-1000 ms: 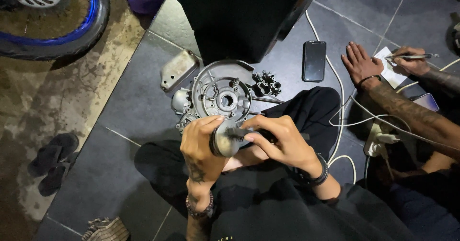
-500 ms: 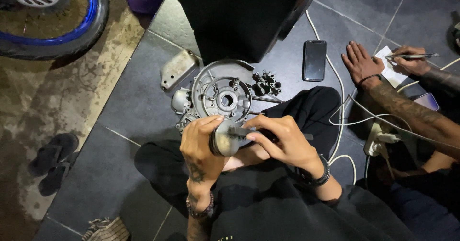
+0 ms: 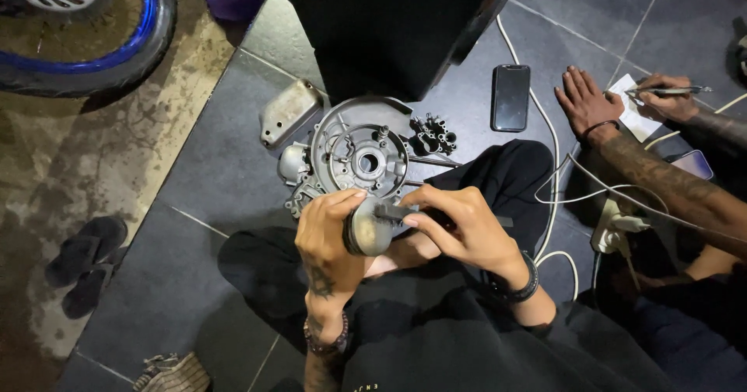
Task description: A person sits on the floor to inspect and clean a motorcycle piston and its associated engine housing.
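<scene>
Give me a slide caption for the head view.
Left hand and right hand grip a round metal part above an engine casing.

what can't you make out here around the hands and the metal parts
Head view only:
- Front of the round metal part: turned away, wrapped by the left hand.
- Tool tip: hidden inside the part; handle covered by the right hand.
- Small dark parts: too small to identify.
- Wheel: cut off by the top edge.

Wheel (image 3: 85,30) cropped (top edge).
</scene>
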